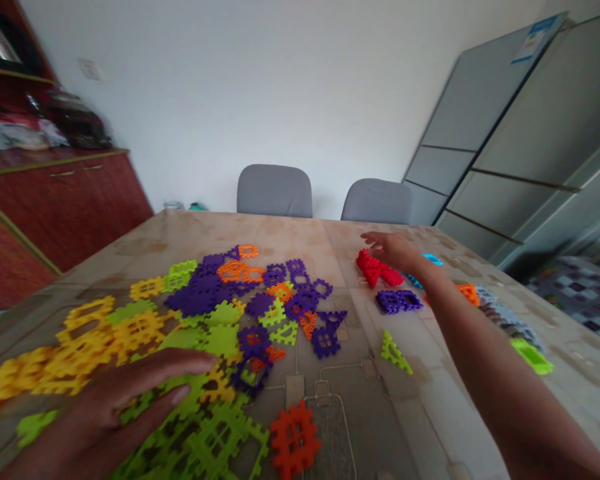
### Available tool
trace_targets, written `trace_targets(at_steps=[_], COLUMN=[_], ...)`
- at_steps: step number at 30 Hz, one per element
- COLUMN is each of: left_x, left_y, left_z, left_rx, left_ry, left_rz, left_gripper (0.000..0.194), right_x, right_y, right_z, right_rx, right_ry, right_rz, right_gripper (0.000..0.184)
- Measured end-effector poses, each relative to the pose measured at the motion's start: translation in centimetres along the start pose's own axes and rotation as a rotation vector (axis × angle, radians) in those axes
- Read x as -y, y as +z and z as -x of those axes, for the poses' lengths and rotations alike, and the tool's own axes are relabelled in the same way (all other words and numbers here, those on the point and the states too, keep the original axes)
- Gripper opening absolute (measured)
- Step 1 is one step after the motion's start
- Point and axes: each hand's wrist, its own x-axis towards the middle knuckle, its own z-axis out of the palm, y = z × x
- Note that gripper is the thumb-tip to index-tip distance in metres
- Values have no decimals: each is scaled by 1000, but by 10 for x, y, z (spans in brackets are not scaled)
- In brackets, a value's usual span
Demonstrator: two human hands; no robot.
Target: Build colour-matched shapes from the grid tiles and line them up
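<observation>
My left hand (115,393) hovers low over the heap at the near left, thumb and index finger stretched apart, with nothing in it. Below it lie green interlocking plastic pieces (215,433), and yellow pieces (130,327) spread out to its left. My right hand (393,248) reaches far across the table, fingers extended just above a small pile of red pieces (375,269); whether a fingertip touches them is unclear. Nothing shows in its grasp. A purple stack (399,301) and a green triangular piece (395,352) lie nearer me.
Purple pieces (200,293) with some orange ones (233,271) fill the heap's far side. An orange-red square piece (295,440) lies at the near edge. Blue, grey and orange pieces, plus a bright green one (531,355), sit beyond my right forearm. Two grey chairs (275,191) stand behind the table.
</observation>
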Motion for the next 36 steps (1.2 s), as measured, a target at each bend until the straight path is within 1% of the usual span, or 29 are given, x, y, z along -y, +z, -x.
trace_targets(at_steps=[3, 5, 6, 7, 8, 9, 11, 14, 17, 21, 25, 27, 29, 32, 36], left_x=[-5, -7, -8, -9, -9, -9, -9, -11, -16, -25, -38, -46, -53, -54, -43], left_y=[-10, -17, -19, -21, -23, -24, -23, -21, -16, -3, 17, 26, 35, 45, 51], left_z=[-1, 2, 6, 10, 15, 20, 30, 38, 34, 12, -25, -43, -56, -62, -57], left_rx=[23, 14, 17, 26, 46, 64, 87, 71, 54, 95, 206, 256, 286, 296, 255], left_ry=[28, 59, 81, 104, 120, 130, 128, 123, 168, 201, 232, 252, 281, 330, 363], left_rz=[-23, -39, -38, -35, -31, -24, -11, 3, 27, 24, 19, 5, -14, -35, -53], left_gripper=[29, 32, 32, 33, 34, 35, 36, 34, 33, 36, 43, 45, 47, 46, 42], right_x=[59, 100, 118, 134, 148, 159, 172, 179, 179, 179, 177, 175, 171, 167, 165], right_y=[2, 7, 11, 15, 20, 25, 35, 51, 63, 73, 88, 97, 106, 115, 116], right_z=[37, 72, 91, 110, 128, 145, 170, 186, 186, 180, 178, 176, 172, 168, 166], right_rx=[-18, -3, 38, 102, 154, 208, 328, 392, 382, 368, 287, 265, 251, 235, 239], right_ry=[-148, -340, -409, -464, -496, -505, -508, -483, -462, -476, -478, -502, -528, -555, -581], right_rz=[-95, -210, -258, -290, -323, -350, -368, -358, -351, -378, -372, -372, -369, -366, -412], right_gripper=[48, 44, 44, 48, 56, 65, 84, 88, 83, 74, 83, 87, 87, 84, 88])
